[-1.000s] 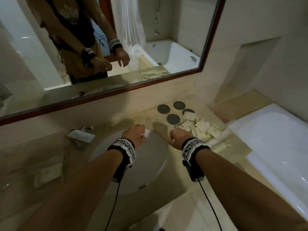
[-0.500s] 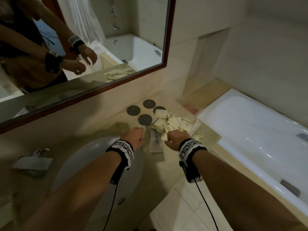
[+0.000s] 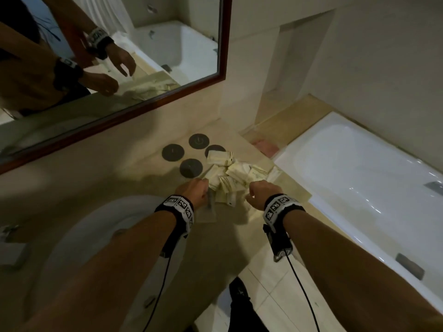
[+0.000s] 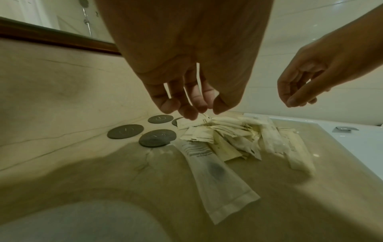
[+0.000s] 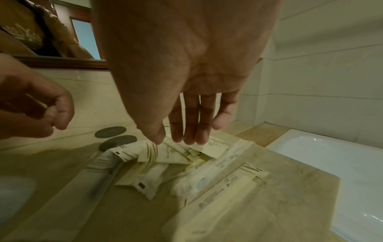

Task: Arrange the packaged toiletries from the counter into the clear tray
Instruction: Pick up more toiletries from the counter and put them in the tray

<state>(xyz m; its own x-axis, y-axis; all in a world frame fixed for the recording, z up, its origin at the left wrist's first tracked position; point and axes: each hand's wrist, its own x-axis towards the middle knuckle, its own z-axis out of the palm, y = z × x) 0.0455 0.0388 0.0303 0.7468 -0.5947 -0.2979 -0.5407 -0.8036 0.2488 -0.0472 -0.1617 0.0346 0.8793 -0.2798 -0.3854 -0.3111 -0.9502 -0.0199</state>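
A loose pile of cream toiletry packets (image 3: 230, 173) lies on the beige counter (image 3: 148, 178), right of the sink. One long packet (image 4: 215, 172) with a dark item inside points toward me. A clear tray (image 5: 294, 165) seems to lie under the pile's right side, but its edges are faint. My left hand (image 3: 194, 192) hovers over the pile's left edge with loosely curled fingers (image 4: 186, 113) and holds nothing. My right hand (image 3: 261, 190) hangs over the right side. Its fingers (image 5: 190, 131) are straight, just above the packets.
Several dark round coasters (image 3: 172, 152) sit behind the pile. The white sink basin (image 3: 96, 236) is to the left, with a faucet (image 3: 9, 238) beyond it. A white bathtub (image 3: 359, 176) borders the counter's right end. A framed mirror (image 3: 223, 56) hangs above.
Both hands have moved right, from over the sink to the packet pile. The head view has swung right with them.
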